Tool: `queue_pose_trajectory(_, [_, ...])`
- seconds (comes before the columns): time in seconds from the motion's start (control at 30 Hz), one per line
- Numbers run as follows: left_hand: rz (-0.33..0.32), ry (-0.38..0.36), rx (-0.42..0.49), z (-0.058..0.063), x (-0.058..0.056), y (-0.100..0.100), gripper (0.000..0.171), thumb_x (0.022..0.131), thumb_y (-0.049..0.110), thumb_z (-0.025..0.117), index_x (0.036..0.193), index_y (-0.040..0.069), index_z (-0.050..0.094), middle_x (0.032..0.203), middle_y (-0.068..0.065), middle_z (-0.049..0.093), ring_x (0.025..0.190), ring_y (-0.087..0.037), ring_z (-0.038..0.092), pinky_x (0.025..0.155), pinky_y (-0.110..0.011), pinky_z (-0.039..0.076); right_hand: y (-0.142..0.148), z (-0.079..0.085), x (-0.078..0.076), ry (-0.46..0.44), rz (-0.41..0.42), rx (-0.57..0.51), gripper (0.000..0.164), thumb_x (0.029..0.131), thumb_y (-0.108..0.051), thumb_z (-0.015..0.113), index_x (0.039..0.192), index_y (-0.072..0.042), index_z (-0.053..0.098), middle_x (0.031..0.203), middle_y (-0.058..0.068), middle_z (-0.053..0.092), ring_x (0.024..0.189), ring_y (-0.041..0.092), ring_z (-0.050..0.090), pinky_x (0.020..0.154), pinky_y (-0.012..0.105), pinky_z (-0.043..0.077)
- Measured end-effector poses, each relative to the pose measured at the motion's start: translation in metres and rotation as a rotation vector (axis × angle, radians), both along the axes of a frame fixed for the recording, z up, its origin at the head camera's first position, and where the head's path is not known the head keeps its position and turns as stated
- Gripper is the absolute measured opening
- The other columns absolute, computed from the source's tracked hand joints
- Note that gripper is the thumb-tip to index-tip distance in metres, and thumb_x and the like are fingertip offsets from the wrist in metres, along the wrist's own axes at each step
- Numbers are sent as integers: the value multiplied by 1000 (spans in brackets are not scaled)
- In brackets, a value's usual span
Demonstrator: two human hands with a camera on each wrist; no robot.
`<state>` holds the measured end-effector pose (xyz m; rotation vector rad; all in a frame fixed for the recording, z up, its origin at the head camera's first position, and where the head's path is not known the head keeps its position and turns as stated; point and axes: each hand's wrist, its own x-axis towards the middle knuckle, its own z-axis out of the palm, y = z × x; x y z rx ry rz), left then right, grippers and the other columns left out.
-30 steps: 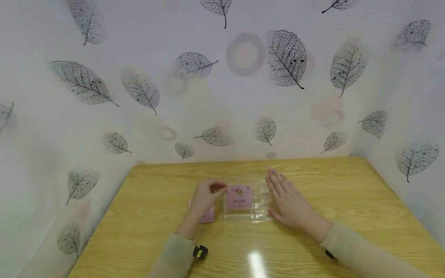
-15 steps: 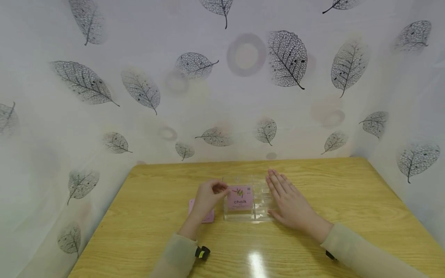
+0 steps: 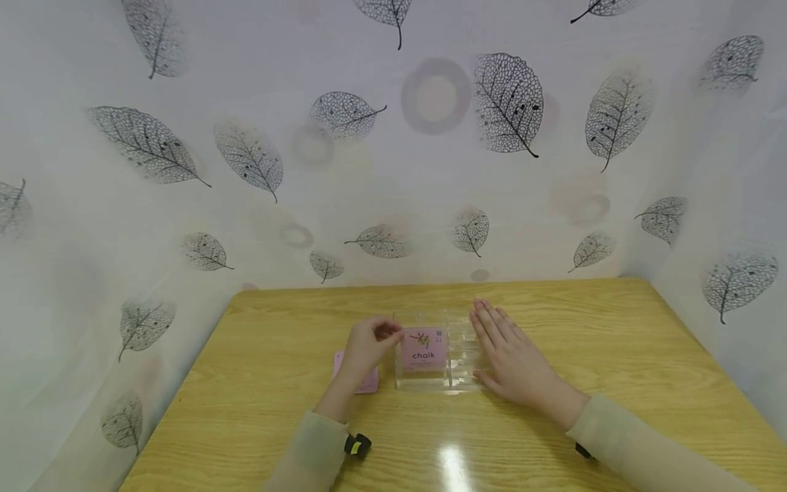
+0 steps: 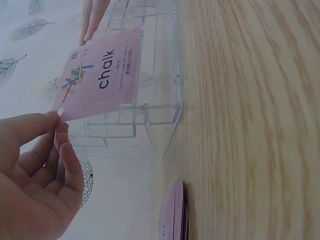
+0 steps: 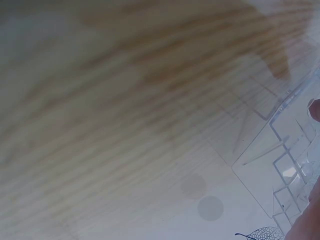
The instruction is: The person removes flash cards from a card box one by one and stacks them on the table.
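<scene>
A pink flashcard point(image 4: 100, 77) printed "chalk", with a drawing of coloured sticks, lies at the clear plastic organizer box point(image 3: 421, 383). My left hand point(image 3: 367, 350) pinches the card's corner, near its punched hole, between thumb and index finger. The card's far edge reaches into the box's left compartment in the left wrist view. My right hand point(image 3: 516, 359) lies with straight fingers along the right side of the box, over its smaller divided compartments. Only bits of its fingers show at the right edge of the right wrist view.
A small stack of pink cards point(image 3: 367, 384) lies on the wooden table point(image 3: 277, 396) left of the box, partly hidden under my left forearm. A leaf-patterned white sheet point(image 3: 381, 171) rises behind the table and at both sides.
My left hand shifts a little to the right, still pinching the card. The right hand and the box stay in place.
</scene>
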<state>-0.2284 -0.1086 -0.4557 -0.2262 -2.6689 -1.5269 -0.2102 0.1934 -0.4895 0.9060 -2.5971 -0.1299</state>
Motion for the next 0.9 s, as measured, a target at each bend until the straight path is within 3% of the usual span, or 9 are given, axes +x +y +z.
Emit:
queue_pose_trajectory(0.13, [6, -4, 3, 1, 0, 1, 9, 95, 8, 78, 103, 5, 77, 98, -10, 78, 90, -17, 72, 87, -31, 64, 0, 0, -1, 3, 0, -2, 109, 90, -58, 74, 161, 12, 28, 173, 30, 16, 160, 47, 25, 135, 52, 19])
queue_pose_trajectory(0.3, [11, -1, 13, -1, -1, 0, 9, 96, 9, 77, 104, 5, 77, 99, -9, 78, 92, -16, 70, 88, -30, 64, -1, 1, 0, -11, -6, -1, 108, 92, -58, 73, 161, 11, 28, 173, 30, 16, 161, 46, 24, 134, 53, 22])
queue_pose_trajectory(0.5, [12, 22, 14, -3, -1, 0, 9, 97, 11, 76, 104, 6, 77, 99, -9, 78, 90, -15, 69, 82, -21, 59, -1, 1, 0, 4, 5, -12, 108, 91, -57, 74, 161, 12, 28, 173, 31, 18, 160, 47, 26, 136, 50, 15])
queue_pose_trajectory(0.67, [17, 39, 8, -3, 0, 0, 9, 98, 10, 75, 105, 5, 77, 98, -9, 78, 90, -15, 68, 81, -20, 58, 0, 1, 0, 16, 10, -27, 108, 90, -56, 75, 161, 11, 28, 173, 31, 19, 158, 47, 29, 137, 46, 6])
queue_pose_trajectory(0.9, [37, 42, 0, 0, 1, 0, 9, 97, 11, 76, 104, 5, 77, 97, -10, 78, 89, -16, 69, 80, -22, 59, -1, 2, 1, -27, -13, 5, 108, 93, -58, 71, 162, 11, 25, 174, 29, 14, 162, 45, 21, 135, 51, 18])
